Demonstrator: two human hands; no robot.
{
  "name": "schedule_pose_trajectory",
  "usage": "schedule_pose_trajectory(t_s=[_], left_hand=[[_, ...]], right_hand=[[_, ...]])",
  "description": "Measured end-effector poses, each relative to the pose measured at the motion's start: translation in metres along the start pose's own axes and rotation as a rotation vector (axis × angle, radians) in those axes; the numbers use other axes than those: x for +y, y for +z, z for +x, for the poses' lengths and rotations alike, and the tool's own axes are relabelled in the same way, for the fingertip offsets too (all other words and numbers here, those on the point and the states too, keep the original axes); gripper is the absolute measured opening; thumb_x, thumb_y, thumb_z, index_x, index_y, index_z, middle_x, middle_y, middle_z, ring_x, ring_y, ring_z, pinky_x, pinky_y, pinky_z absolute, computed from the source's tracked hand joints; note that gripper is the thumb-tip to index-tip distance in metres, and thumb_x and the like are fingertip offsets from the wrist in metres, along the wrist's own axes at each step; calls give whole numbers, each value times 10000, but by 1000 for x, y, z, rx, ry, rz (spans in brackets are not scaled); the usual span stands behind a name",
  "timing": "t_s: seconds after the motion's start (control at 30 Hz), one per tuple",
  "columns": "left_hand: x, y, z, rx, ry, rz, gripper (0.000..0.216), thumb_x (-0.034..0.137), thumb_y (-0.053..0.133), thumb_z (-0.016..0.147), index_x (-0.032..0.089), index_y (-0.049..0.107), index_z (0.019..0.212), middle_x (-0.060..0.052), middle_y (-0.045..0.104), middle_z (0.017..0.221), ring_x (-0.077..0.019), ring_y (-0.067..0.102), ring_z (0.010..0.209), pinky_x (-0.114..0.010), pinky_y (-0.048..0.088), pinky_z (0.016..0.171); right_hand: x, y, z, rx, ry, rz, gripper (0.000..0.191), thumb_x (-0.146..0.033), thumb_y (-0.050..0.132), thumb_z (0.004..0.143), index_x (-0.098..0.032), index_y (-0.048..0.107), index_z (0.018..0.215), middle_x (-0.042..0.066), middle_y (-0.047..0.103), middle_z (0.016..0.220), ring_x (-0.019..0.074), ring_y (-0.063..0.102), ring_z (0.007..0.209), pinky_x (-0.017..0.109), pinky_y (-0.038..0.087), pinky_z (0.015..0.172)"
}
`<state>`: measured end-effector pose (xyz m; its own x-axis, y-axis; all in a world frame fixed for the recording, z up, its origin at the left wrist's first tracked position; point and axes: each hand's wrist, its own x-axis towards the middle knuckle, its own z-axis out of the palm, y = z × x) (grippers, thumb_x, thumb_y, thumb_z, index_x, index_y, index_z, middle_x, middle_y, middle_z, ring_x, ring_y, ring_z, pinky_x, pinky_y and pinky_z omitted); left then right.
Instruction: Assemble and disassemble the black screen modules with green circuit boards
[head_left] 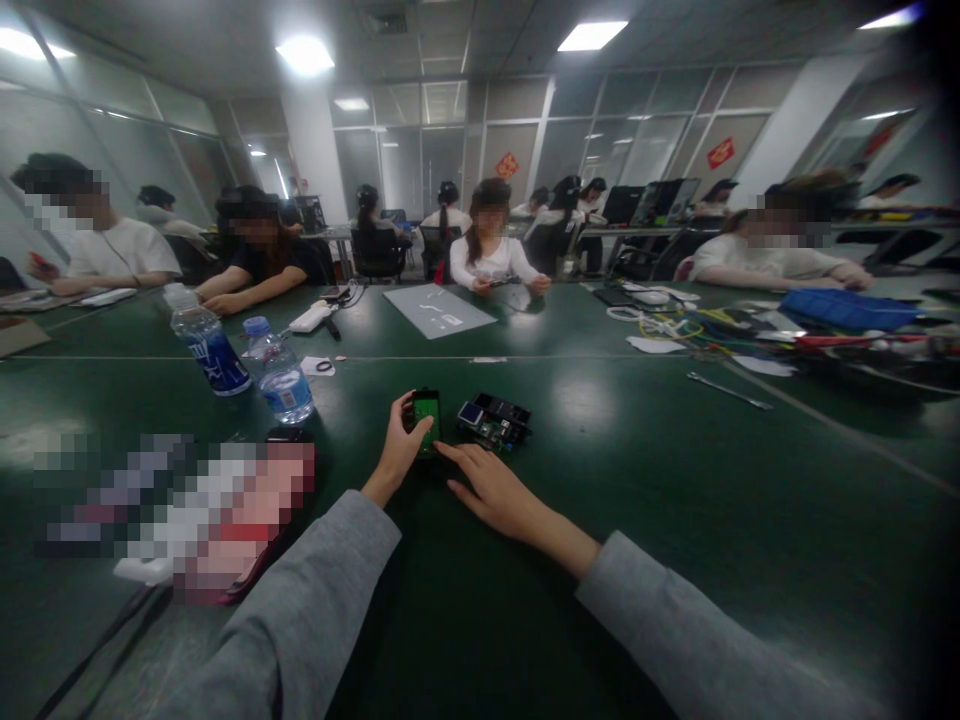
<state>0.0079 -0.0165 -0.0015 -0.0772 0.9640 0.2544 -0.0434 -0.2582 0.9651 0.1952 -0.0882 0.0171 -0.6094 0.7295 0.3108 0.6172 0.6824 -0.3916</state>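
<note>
My left hand [405, 435] is closed around a small black phone-like device with a lit green face [426, 406], its thumb resting on the front. The device is held upright above the dark green table [465, 620]. My right hand [491, 487] is open, its index finger stretched to the device's lower right edge; whether the fingertip touches it, I cannot tell. Just right of the device lies a circuit board assembly [495, 422] with a small display and black parts.
Two plastic bottles, one dark blue-labelled [210, 350] and one clear [279, 375], stand at left. Blurred-out items [247, 520] lie nearer. A grey board [439, 312] lies ahead; a wrench [727, 392] and tangled cables [697, 330] are at right. Several people sit beyond.
</note>
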Motion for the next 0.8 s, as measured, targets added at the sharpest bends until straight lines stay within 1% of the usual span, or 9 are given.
schedule_pose_trajectory(t_s=[0.17,0.33,0.43,0.6,0.7,0.8], left_hand=[[-4,0,2,23,1,21,538,307,644,782,190,428,1260,-114,543,1206,-223,558,1113,-405,445,975],[-12,-1,5,95,-34,190,504,375,632,806,156,453,1223,-136,577,1183,-236,570,1100,-419,429,994],[-15,-2,6,93,-50,261,501,387,627,814,142,465,1220,-150,587,1190,-243,579,1099,-425,421,1004],[-18,-3,7,67,-35,287,503,405,610,829,133,484,1233,-161,594,1206,-246,581,1111,-421,425,1002],[-22,-4,9,52,-3,302,431,339,600,835,139,526,1210,-150,597,1209,-237,585,1104,-425,416,1014],[-26,-5,10,40,8,296,339,258,548,855,154,563,1178,-131,603,1205,-220,587,1098,-431,409,1021]], right_hand=[[-1,-1,-1,0,4,8,581,-272,478,950,-266,245,1482,92,495,1311,237,479,1188,470,433,1007],[1,2,0,7,33,9,642,-295,486,947,-250,174,1506,101,490,1329,244,479,1202,482,423,1023],[2,4,0,12,43,3,652,-309,487,947,-245,165,1510,108,481,1346,250,469,1227,488,407,1042],[2,4,0,19,36,6,637,-313,484,949,-233,181,1504,114,473,1356,251,463,1239,491,405,1045],[3,4,-1,28,41,14,615,-319,493,945,-222,222,1488,114,479,1353,250,464,1241,492,405,1046],[3,4,-1,32,41,19,574,-321,498,942,-214,278,1462,112,490,1343,249,476,1232,492,416,1037]])
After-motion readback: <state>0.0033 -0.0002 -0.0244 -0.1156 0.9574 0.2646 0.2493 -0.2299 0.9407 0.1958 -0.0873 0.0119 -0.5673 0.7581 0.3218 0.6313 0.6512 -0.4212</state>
